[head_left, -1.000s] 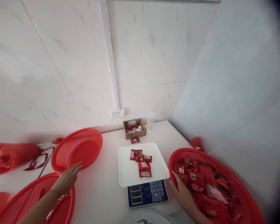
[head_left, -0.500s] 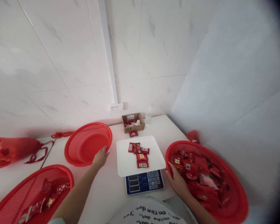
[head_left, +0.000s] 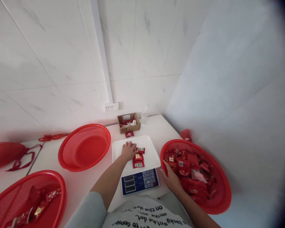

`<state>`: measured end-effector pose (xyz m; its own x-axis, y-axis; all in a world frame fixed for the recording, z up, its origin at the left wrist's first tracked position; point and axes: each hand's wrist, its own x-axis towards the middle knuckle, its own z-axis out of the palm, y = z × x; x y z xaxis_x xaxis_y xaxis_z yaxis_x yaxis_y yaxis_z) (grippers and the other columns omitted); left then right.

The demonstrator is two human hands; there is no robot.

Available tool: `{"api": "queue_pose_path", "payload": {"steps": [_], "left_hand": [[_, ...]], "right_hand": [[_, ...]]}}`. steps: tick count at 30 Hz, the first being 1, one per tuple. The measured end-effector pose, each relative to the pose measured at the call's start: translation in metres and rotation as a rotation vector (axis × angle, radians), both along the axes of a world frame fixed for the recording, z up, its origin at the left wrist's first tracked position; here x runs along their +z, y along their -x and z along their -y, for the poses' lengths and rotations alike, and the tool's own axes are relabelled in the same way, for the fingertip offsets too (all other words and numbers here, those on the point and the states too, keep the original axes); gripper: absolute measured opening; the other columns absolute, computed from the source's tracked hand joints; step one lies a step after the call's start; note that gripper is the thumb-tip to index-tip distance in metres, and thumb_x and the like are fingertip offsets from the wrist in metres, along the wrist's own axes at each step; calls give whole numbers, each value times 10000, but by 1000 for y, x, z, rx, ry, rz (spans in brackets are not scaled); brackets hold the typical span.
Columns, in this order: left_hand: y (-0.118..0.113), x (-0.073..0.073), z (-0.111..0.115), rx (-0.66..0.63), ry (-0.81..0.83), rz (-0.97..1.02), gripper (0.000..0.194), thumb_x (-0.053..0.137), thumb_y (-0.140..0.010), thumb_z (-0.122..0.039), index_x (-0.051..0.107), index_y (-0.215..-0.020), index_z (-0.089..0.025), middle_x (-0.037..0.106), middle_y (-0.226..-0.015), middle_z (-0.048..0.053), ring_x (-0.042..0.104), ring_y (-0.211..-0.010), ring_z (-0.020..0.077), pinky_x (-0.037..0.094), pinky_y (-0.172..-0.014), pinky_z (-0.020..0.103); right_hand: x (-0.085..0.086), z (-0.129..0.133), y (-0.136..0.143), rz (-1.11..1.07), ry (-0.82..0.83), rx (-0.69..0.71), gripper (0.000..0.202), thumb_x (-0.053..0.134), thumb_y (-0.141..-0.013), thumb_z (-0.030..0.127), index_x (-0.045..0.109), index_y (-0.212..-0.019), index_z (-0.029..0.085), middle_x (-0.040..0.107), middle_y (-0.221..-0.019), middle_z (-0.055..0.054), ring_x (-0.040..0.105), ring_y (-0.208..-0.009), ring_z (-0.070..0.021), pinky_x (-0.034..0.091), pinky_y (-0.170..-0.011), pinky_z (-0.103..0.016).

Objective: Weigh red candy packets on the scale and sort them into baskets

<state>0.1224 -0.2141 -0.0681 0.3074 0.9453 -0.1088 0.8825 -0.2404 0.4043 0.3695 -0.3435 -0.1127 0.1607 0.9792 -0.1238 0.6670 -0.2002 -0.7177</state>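
My left hand (head_left: 129,151) is over the white tray (head_left: 118,169) of a scale, covering some small red packets at its left; whether its fingers grip one is hidden. More red packets (head_left: 138,163) show beside and below that hand. The scale's blue keypad panel (head_left: 140,182) sticks out in front of the tray. At the right, my right hand (head_left: 170,177) rests on the near left rim of a red basket (head_left: 224,186) full of red packets, its fingers curled at the edge.
A red mesh basket (head_left: 85,152) with nothing in it stands left of the scale. Another red basket (head_left: 63,196) holding packets is at the lower left. Behind the tray sit a cardboard box (head_left: 130,128) and one red packet (head_left: 129,134). A red bag (head_left: 7,153) lies far left.
My left hand has moved right, from the rim of the bare red basket onto the packets on the tray. My right hand stays at its basket's rim. The view has shifted slightly.
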Motion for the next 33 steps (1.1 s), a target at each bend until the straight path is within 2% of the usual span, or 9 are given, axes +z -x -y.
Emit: {"api": "queue_pose_path", "payload": {"steps": [3, 6, 10, 15, 20, 23, 26, 29, 33], "left_hand": [[1, -5, 3, 26, -53, 26, 336, 526, -825, -305, 539, -1155, -246, 491, -1214, 103, 450, -1145, 275, 352, -956, 441], [7, -11, 12, 101, -106, 73, 274, 474, -837, -189, 556, -1093, -238, 473, -1170, 72, 511, -1061, 197, 419, -893, 336], [27, -12, 17, 237, -186, 145, 228, 446, -852, -189, 562, -1045, -225, 464, -1118, 53, 569, -935, 139, 468, -818, 271], [82, 15, 6, 454, -286, 157, 239, 463, -843, -245, 562, -1053, -194, 458, -1078, 76, 567, -941, 159, 472, -838, 289], [151, 53, -3, 616, -276, 63, 354, 410, -860, -358, 509, -1163, -203, 445, -1196, 128, 596, -830, 206, 502, -688, 360], [165, 54, -3, 603, -233, -181, 406, 357, -881, -403, 489, -1211, -207, 424, -1313, 150, 532, -1048, 305, 469, -790, 447], [142, 37, 1, 465, -259, -311, 444, 343, -894, -412, 480, -1242, -171, 324, -1430, 163, 345, -1266, 343, 347, -968, 502], [91, 15, 10, 149, -230, -260, 503, 375, -888, -444, 437, -1302, -165, 310, -1453, 147, 264, -1333, 298, 244, -1065, 461], [20, -4, 25, -274, -162, -96, 716, 388, -812, -637, 312, -1390, -221, 176, -1509, 121, 140, -1378, 293, 167, -1096, 480]], "right_hand": [[0, 0, 0, -22, -3, -1, 581, 362, -826, 386, 362, -1348, 130, 421, -1390, -118, 391, -1281, -220, 300, -1066, -378], [0, -1, 0, -18, -15, -7, 570, 374, -818, 372, 378, -1339, 140, 434, -1381, -114, 399, -1276, -217, 308, -1062, -376], [0, -1, -1, -6, -24, -5, 553, 376, -820, 368, 383, -1336, 170, 443, -1377, -96, 402, -1274, -215, 320, -1055, -378], [-1, 0, -1, -8, -4, -7, 556, 388, -822, 368, 378, -1337, 157, 445, -1373, -111, 417, -1262, -227, 331, -1045, -394], [-1, 0, -1, -19, -27, -18, 536, 406, -823, 355, 395, -1325, 167, 458, -1363, -110, 428, -1253, -227, 332, -1045, -397], [-1, 0, -1, -23, -27, -21, 535, 408, -823, 354, 394, -1324, 168, 459, -1362, -109, 431, -1251, -228, 334, -1043, -399], [0, 0, -1, -34, -27, -21, 533, 408, -822, 352, 395, -1322, 167, 456, -1364, -107, 425, -1256, -222, 330, -1046, -391], [-1, 0, 0, -41, -38, -38, 525, 420, -816, 347, 409, -1315, 185, 472, -1352, -96, 441, -1243, -219, 340, -1040, -384], [-2, -1, -1, -37, -40, -43, 528, 423, -805, 357, 424, -1304, 183, 481, -1343, -96, 450, -1235, -220, 344, -1037, -388]]}}
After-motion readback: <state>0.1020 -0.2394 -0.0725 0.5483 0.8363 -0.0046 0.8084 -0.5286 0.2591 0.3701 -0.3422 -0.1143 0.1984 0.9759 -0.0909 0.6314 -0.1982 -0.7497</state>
